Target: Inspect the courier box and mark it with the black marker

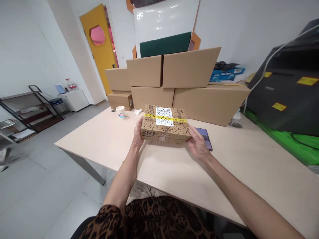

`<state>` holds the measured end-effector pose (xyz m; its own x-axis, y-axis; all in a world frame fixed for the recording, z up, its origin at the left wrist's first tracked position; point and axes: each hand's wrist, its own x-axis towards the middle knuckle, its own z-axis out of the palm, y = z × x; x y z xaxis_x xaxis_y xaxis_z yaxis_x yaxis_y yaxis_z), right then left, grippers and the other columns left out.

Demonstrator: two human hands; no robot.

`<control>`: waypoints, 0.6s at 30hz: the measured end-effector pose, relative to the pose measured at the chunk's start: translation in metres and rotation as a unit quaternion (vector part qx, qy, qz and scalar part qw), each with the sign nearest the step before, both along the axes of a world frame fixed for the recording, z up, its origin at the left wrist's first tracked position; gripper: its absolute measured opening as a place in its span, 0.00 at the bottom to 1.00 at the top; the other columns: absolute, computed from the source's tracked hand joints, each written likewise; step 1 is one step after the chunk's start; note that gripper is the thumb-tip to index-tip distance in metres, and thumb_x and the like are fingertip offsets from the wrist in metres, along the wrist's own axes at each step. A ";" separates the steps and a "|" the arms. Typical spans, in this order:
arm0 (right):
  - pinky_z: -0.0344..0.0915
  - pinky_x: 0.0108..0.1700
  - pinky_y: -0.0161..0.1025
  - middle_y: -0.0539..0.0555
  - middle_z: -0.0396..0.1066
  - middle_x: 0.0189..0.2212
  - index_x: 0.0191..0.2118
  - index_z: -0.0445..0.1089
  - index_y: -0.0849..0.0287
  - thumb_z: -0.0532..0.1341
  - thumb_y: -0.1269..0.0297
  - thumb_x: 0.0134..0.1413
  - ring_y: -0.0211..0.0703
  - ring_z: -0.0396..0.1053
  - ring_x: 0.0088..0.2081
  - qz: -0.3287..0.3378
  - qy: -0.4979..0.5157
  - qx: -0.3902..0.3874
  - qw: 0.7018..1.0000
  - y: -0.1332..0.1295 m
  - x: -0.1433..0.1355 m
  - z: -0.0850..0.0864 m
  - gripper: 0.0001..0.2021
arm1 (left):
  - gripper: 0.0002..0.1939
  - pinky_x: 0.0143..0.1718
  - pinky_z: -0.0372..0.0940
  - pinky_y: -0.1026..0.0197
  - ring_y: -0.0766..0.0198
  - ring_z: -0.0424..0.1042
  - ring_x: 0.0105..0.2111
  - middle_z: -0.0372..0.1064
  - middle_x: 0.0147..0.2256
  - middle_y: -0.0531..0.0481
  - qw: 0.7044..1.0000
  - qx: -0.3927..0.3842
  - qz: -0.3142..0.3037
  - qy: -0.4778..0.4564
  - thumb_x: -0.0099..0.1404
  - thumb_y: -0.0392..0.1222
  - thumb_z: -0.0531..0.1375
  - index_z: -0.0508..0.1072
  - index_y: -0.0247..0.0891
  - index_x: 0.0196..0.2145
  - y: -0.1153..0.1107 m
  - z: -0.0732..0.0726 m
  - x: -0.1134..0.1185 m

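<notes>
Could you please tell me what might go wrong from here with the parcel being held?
The parcel is held at its two ends, between the left hand and right hand, so it might slip if either loosens. The phone lies near the right hand and could get bumped.

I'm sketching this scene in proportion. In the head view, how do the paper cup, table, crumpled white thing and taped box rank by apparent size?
1. Table
2. Taped box
3. Paper cup
4. Crumpled white thing
</notes>
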<state>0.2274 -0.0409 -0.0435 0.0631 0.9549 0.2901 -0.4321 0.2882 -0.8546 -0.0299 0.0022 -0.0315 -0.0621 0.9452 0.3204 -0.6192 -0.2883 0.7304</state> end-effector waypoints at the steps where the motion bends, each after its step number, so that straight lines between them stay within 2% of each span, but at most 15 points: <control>1: 0.67 0.68 0.57 0.53 0.75 0.63 0.61 0.74 0.48 0.70 0.46 0.54 0.58 0.67 0.68 -0.008 -0.008 0.007 1.000 0.001 0.003 0.000 0.29 | 0.35 0.67 0.64 0.47 0.43 0.65 0.69 0.76 0.61 0.46 1.000 -0.002 -0.008 0.012 0.58 0.67 0.71 0.80 0.43 0.56 0.001 -0.001 0.000; 4: 0.66 0.68 0.60 0.54 0.74 0.64 0.61 0.73 0.49 0.67 0.48 0.57 0.60 0.67 0.68 -0.033 -0.052 0.051 0.997 0.006 0.017 0.000 0.28 | 0.31 0.65 0.66 0.47 0.43 0.65 0.69 0.77 0.59 0.45 0.995 -0.026 -0.072 0.066 0.59 0.63 0.72 0.80 0.44 0.55 0.002 -0.005 -0.002; 8: 0.61 0.71 0.63 0.53 0.70 0.67 0.65 0.69 0.48 0.64 0.49 0.60 0.59 0.65 0.70 -0.059 -0.137 0.102 0.984 0.010 0.032 -0.005 0.29 | 0.27 0.62 0.69 0.45 0.41 0.70 0.65 0.78 0.58 0.43 0.978 -0.096 -0.156 0.105 0.62 0.55 0.72 0.78 0.45 0.56 0.000 -0.008 -0.006; 10: 0.58 0.72 0.64 0.53 0.68 0.69 0.67 0.67 0.47 0.64 0.49 0.62 0.58 0.63 0.71 -0.062 -0.163 0.125 0.977 0.011 0.033 -0.008 0.29 | 0.30 0.63 0.67 0.43 0.40 0.72 0.63 0.79 0.56 0.41 0.978 -0.101 -0.154 0.098 0.59 0.48 0.73 0.76 0.42 0.58 -0.003 -0.007 -0.004; 13: 0.57 0.73 0.63 0.54 0.65 0.70 0.68 0.64 0.46 0.65 0.48 0.62 0.57 0.61 0.72 -0.059 -0.169 0.138 0.974 0.012 0.029 -0.008 0.31 | 0.38 0.66 0.64 0.43 0.41 0.74 0.61 0.79 0.55 0.40 0.987 -0.061 -0.135 0.064 0.53 0.39 0.74 0.72 0.39 0.62 -0.009 -0.002 0.001; 16: 0.63 0.70 0.62 0.53 0.63 0.72 0.70 0.60 0.42 0.68 0.47 0.59 0.57 0.62 0.71 -0.028 -0.156 0.103 0.982 0.010 0.025 -0.003 0.36 | 0.43 0.66 0.64 0.43 0.40 0.75 0.60 0.79 0.55 0.41 0.989 -0.038 -0.133 0.055 0.51 0.37 0.72 0.69 0.40 0.64 -0.013 0.002 0.003; 18: 0.68 0.66 0.63 0.54 0.67 0.69 0.70 0.59 0.41 0.70 0.47 0.55 0.59 0.67 0.68 0.009 -0.148 0.071 0.986 0.008 0.024 0.001 0.39 | 0.43 0.65 0.65 0.43 0.40 0.76 0.59 0.79 0.55 0.41 0.987 -0.035 -0.141 0.066 0.50 0.37 0.72 0.69 0.40 0.64 -0.014 0.002 0.003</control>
<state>0.2514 -0.0325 -0.0424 -0.0606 0.9038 0.4237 -0.1747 0.4083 -0.8960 -0.0273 -0.0121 -0.0291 0.2442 0.9393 0.2411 -0.5659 -0.0639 0.8220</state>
